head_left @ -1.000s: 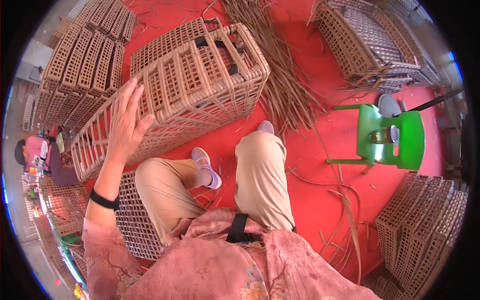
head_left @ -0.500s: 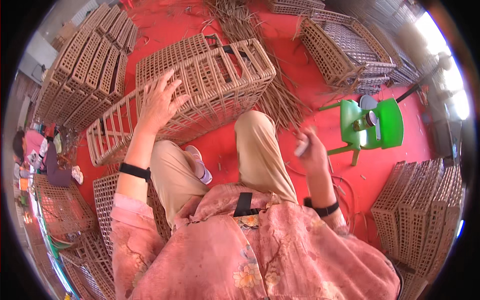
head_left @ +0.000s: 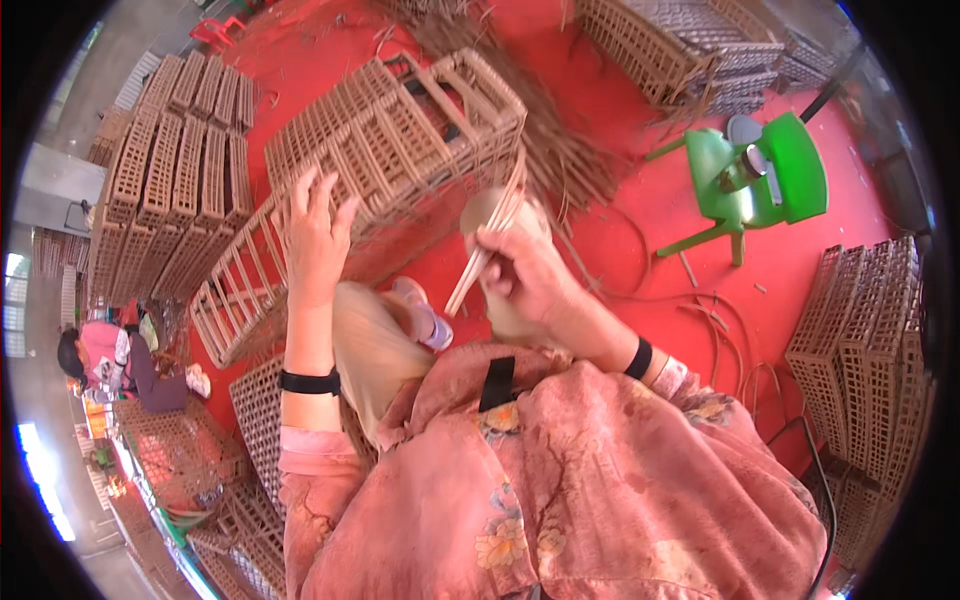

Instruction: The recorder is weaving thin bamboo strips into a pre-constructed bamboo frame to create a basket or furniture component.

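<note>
A woven tan basket [head_left: 375,165] lies on its side ahead of my knees, with a slatted open part [head_left: 235,300] at its left end. Against its near left side rests or hovers my left hand [head_left: 318,235], fingers spread and nothing held; contact cannot be made out. Over my right knee, my right hand [head_left: 522,268] is closed around a few thin pale cane sticks [head_left: 508,205]. They slant up to the right, their upper ends close to the basket's right end.
Stacked baskets stand at the left [head_left: 165,190], the far right [head_left: 680,45] and the right [head_left: 865,350]. A green chair [head_left: 710,185] holds a jar [head_left: 745,165]. Cane strips [head_left: 560,130] lie beyond the basket, curled ones [head_left: 735,350] at right. Another person [head_left: 110,360] sits far left.
My right hand has swung left from beside the chair to above my right knee, where the sticks now show plainly. My left hand stays by the basket. The whole view has shifted.
</note>
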A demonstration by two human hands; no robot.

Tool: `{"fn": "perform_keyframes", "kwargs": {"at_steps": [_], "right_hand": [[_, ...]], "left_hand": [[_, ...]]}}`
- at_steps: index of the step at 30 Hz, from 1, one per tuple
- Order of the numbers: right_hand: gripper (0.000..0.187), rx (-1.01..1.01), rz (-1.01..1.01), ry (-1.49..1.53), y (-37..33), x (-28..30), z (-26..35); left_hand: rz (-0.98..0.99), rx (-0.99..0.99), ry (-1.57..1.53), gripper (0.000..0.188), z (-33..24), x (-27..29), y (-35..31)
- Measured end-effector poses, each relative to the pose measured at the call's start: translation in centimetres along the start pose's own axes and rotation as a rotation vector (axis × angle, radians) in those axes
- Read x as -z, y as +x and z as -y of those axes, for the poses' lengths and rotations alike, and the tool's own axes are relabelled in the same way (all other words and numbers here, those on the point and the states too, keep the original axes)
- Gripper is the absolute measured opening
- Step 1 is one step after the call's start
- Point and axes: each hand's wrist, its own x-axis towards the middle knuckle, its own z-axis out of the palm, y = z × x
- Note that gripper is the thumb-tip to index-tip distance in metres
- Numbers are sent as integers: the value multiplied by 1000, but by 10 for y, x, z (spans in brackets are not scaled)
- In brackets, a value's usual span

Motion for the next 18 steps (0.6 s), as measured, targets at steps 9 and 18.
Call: {"fn": "perform_keyframes", "kwargs": {"at_steps": [9, 18], "right_hand": [[18, -146, -111, 177, 1, -7, 9], [20, -299, 103, 197, -6, -20, -6]], "left_hand": [[28, -181, -476, 61, -129, 11, -72], [125, -116, -326, 63, -123, 2, -82]]}}
